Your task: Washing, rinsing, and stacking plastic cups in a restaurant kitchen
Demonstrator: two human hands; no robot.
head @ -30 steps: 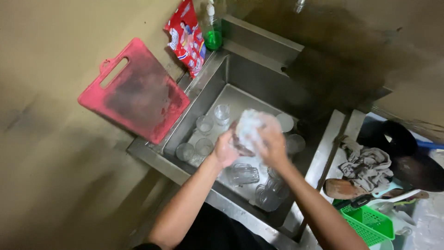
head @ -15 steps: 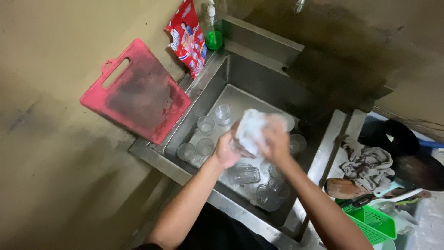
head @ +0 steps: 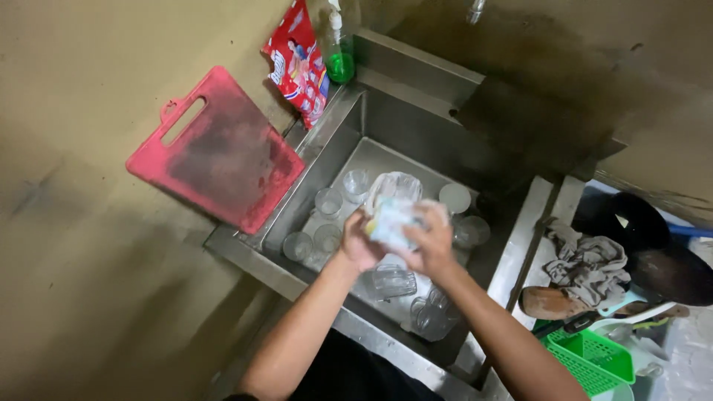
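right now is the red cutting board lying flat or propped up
Propped up: the red cutting board leans tilted against the wall, its lower corner resting on the sink rim.

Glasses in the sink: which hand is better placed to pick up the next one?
Probably the left hand: it is nearest the upright glasses on the sink's left side, while the right hand grips the soapy item.
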